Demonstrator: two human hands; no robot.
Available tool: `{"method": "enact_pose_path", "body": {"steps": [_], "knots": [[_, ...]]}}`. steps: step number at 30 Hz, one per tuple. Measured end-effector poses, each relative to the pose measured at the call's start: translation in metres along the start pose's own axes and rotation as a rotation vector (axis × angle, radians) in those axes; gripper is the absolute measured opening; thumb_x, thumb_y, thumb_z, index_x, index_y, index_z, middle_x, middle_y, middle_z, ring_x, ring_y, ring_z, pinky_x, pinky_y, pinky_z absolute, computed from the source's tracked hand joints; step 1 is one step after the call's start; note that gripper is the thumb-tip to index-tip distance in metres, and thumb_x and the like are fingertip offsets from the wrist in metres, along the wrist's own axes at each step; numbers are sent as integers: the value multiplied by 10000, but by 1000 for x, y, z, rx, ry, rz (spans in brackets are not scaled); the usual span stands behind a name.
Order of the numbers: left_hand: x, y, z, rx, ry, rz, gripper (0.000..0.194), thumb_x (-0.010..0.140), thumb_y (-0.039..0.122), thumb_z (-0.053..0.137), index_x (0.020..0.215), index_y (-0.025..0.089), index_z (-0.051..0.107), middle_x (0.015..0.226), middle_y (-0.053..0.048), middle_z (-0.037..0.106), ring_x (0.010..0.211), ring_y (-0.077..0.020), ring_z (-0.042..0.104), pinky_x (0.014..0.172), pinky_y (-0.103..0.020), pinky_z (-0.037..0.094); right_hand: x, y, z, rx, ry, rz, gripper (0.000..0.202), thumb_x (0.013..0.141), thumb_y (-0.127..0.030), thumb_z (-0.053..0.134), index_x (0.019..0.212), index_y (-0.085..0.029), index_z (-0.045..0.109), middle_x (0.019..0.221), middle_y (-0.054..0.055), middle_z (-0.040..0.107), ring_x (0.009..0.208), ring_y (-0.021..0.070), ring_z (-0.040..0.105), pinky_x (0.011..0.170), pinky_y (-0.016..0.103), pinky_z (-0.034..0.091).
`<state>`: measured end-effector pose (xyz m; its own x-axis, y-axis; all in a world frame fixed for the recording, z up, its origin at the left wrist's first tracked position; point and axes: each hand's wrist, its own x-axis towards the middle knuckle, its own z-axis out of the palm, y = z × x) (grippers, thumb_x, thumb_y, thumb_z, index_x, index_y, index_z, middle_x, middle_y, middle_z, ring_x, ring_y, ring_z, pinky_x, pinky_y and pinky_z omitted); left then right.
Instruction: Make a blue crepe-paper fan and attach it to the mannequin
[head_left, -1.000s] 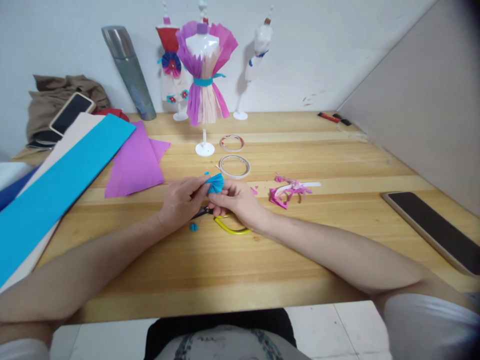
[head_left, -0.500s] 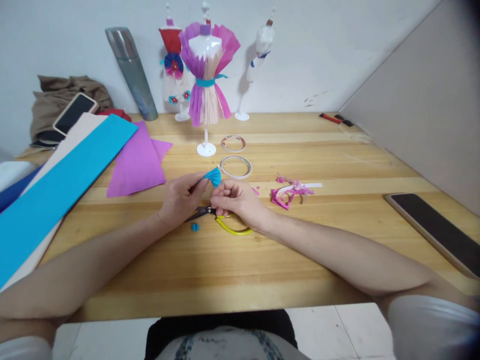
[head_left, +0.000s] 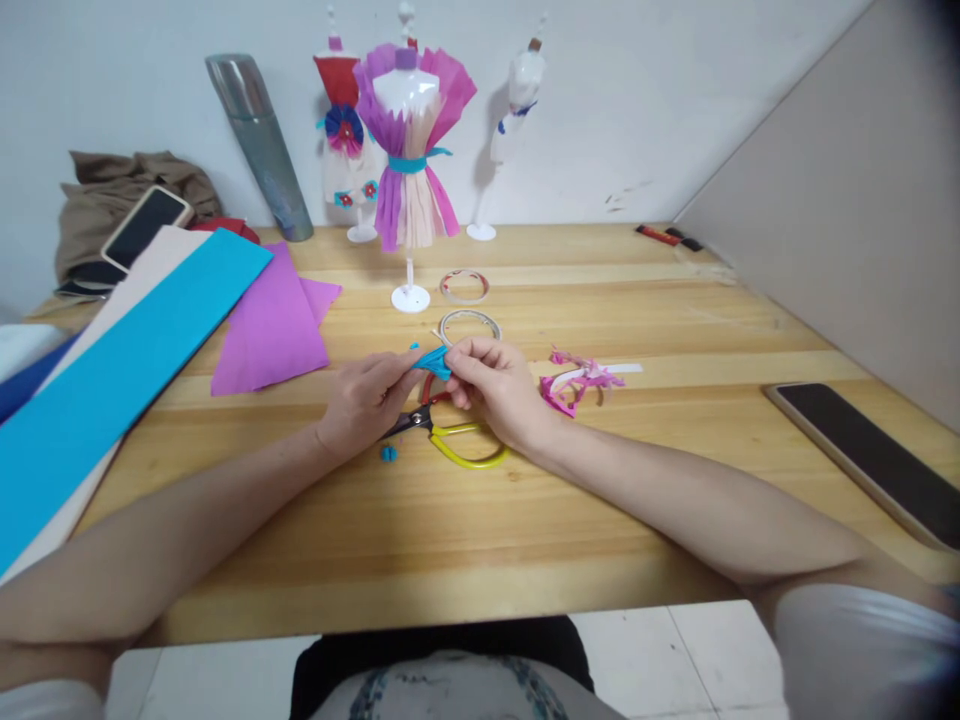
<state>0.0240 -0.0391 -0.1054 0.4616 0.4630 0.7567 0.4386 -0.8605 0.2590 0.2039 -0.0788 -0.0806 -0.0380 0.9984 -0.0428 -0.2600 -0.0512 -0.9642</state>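
Note:
A small pleated piece of blue crepe paper [head_left: 433,363] is stretched between my two hands above the table. My left hand [head_left: 366,398] pinches its left end, and a bit of blue pokes out above those fingers. With thumb and fingers closed, my right hand [head_left: 495,385] grips the right edge of the same piece. Just below lie scissors [head_left: 465,460] with one yellow and one red handle; my right hand partly covers them. A tiny blue scrap [head_left: 388,453] rests beside the blades.
Behind my hands are two tape rolls [head_left: 470,327] and a mannequin in a purple-pink paper dress [head_left: 409,190]. Pink scraps [head_left: 577,380] and a phone [head_left: 862,460] lie to the right. Blue paper [head_left: 142,390], purple paper [head_left: 274,335] and a flask [head_left: 262,150] are left.
My right hand has moved up onto the blue paper's right edge, which was fanned out and is now drawn narrower. The red scissor handle has come into sight.

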Motion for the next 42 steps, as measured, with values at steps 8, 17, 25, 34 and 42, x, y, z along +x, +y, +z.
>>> {"method": "enact_pose_path", "body": {"steps": [8,17,25,34,42], "knots": [[0,0,-1,22,16,-13,252,1003,269,520,1049,157,741,722,-34,746,598,-124,652,585,-223,504,-3,-1,-1,-39,-75,34,414,689,-544,800,629,-186,599,561,-20,634,428,63,493,422,194,346],[1,3,-2,-29,6,-65,232,988,253,541,1032,166,751,738,-31,762,614,-127,677,589,-219,512,-4,1,0,-53,-49,49,391,612,-468,857,621,-181,591,568,-24,652,429,58,509,436,181,379],[1,3,-2,-93,-31,-173,302,1006,357,514,988,190,765,742,-32,772,595,-135,679,561,-235,523,-2,0,0,-25,-15,51,294,635,-421,808,634,-184,634,561,-19,661,437,61,499,435,184,362],[0,-1,-1,62,-10,23,251,1016,297,523,1053,169,736,782,-50,777,631,-133,687,590,-227,515,3,-4,-3,-21,35,14,203,624,-350,788,686,-186,685,499,-46,599,426,64,467,422,193,342],[-1,-1,0,60,-4,-13,262,1008,296,521,1047,169,748,758,-48,767,615,-136,676,585,-228,496,1,-4,-4,31,-36,-3,292,631,-329,806,845,-199,655,601,-48,625,492,88,535,464,216,396]]}}
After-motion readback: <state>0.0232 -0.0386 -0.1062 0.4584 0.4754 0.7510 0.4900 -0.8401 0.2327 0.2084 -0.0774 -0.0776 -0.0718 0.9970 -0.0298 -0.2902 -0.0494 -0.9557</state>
